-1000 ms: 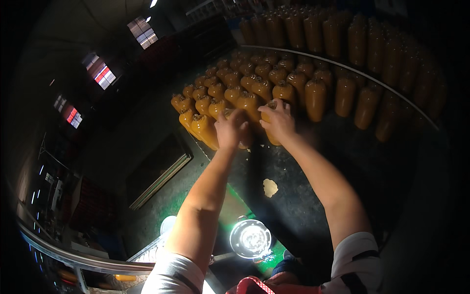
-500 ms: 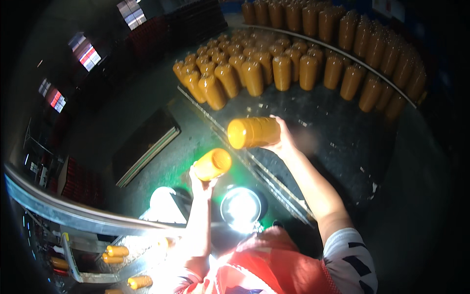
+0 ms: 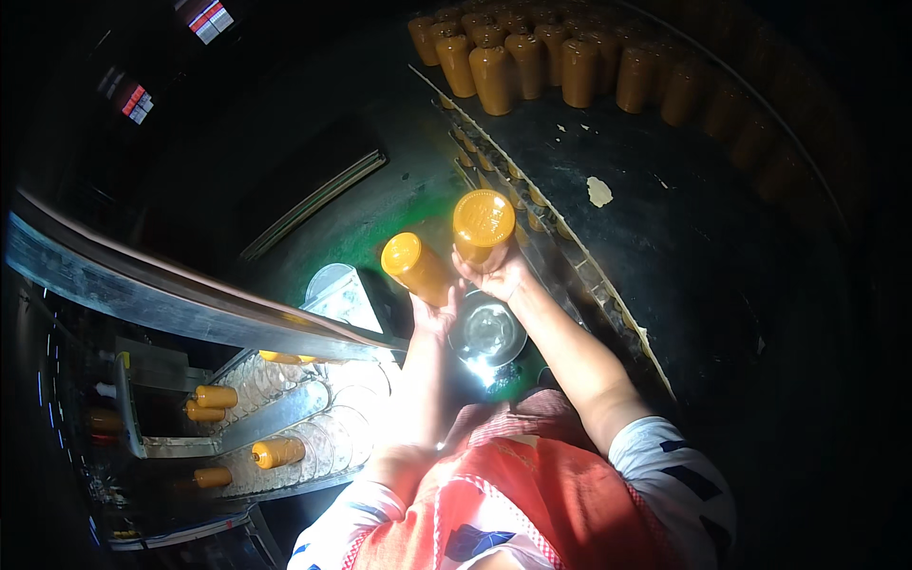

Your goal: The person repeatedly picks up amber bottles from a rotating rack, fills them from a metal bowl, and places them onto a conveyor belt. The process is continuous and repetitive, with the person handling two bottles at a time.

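I gripped a glossy amber cylindrical bottle (image 3: pixel 418 271) in my left hand (image 3: pixel 436 314), its twin (image 3: pixel 484 224) in my right hand (image 3: pixel 503 276).
Both tilted bases-up beyond the left edge of the dark flat surface (image 3: pixel 646 247); carrying, I judged, called for avoiding the grey metal rail (image 3: pixel 190 300). More amber bottles (image 3: pixel 493 82) stood near that edge's far end.

held btls (image 3: pixel 423 273): necks hid | apron (image 3: pixel 541 494): cut btm | far-R btls (image 3: pixel 686 93): too dim

Passage lies over the tabletop (image 3: pixel 703 275), right of its pale edge (image 3: pixel 644 335); far bottles (image 3: pixel 492 81) block the other side. A metal rail (image 3: pixel 190 309) crosses between the two held bottles (image 3: pixel 484 223) and the rack (image 3: pixel 356 442). Between the forearms (image 3: pixel 579 356), a bowl (image 3: pixel 487 331) obstructs the low space.
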Demonstrator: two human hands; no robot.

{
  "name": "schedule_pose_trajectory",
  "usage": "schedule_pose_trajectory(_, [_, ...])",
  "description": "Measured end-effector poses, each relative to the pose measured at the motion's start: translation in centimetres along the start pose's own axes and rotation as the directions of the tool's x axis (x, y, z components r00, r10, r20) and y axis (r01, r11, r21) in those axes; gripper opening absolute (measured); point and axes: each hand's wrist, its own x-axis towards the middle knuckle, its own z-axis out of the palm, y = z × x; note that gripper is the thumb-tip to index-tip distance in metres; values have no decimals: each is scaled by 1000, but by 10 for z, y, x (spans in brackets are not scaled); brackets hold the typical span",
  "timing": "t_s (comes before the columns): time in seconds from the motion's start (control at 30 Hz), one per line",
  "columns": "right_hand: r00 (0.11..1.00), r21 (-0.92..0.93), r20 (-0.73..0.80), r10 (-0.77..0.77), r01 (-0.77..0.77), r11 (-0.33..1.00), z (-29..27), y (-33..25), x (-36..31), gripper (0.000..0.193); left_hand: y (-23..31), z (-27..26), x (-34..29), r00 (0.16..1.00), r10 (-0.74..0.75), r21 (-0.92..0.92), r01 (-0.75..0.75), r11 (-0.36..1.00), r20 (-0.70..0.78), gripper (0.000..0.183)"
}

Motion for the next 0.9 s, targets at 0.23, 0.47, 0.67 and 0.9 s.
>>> schedule_pose_trajectory(0.23, [949,267,236,208,-269,925,-54,14,6,63,-2,-21,-51,997,-25,70,20,997,75,68])
schedule_pose_trajectory(0.47, [982,-314,180,-59,114,943,-137,35,-83,52,0,-81,-250,980,197,868,-95,488,-3,50])
schedule_pose_trajectory(0.67, [983,-612,-147,-107,-6,791,-113,172,-127,42,32,-127,-336,961,225,717,-42,696,-163,49])
schedule_pose_trajectory(0.9, [980,-568,-194,-37,-81,819,-102,277,-101,45,89,-181,-419,899,423,341,-366,866,-110,55])
